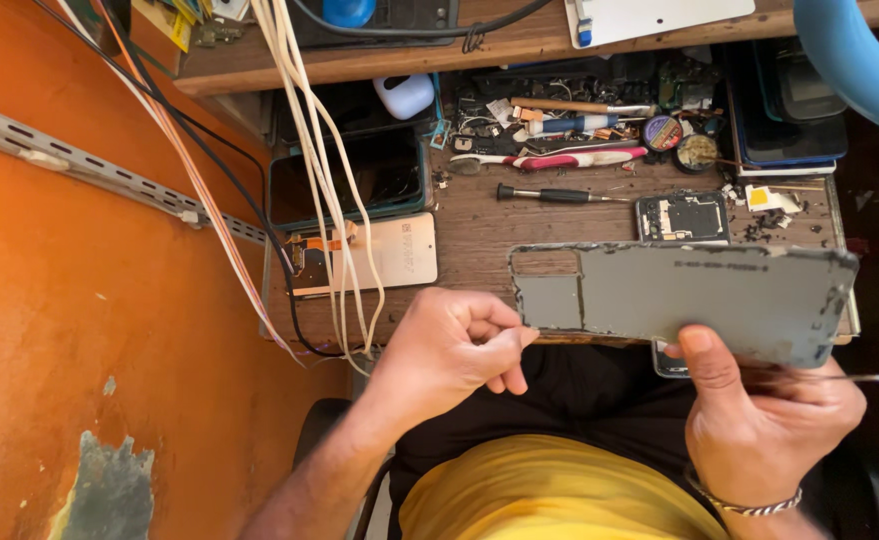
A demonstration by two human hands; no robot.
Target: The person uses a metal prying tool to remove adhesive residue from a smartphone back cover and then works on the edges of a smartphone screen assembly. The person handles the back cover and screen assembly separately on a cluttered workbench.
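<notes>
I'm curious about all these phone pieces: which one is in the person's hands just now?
The grey back cover, held up by both the left hand and right hand. The pale back cover and the opened phone lie untouched on the bench.

Dark phone screen (347, 172), rectangular, teal-edged, flat at bench left under white cables. Stack of dark glass screens (787, 120) at bench upper right (count unclear). White rectangular panel (659, 17) on shelf above. No packages or signs.
</notes>
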